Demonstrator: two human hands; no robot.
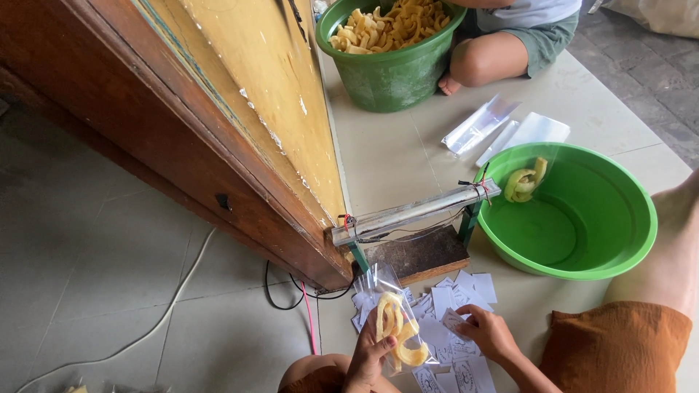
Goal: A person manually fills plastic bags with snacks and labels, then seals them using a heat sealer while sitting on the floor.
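Observation:
My left hand (368, 356) holds a clear plastic bag (393, 320) with yellow ring-shaped crackers inside, at the bottom centre of the head view. My right hand (486, 332) rests on a scatter of small white paper labels (451, 298) on the floor, fingers pinching at one of them. Just beyond the labels stands a bar-type heat sealer (415, 212) on a dark wooden board (419, 255). A wide bright green basin (582, 211) to the right holds one filled bag of crackers (524, 183).
A dark green bucket (389, 69) full of yellow crackers stands at the top, with another person's bent knee (484, 62) beside it. Empty clear bags (502, 127) lie on the floor. A wooden door (240, 116) leans at left; cables (291, 298) run under it.

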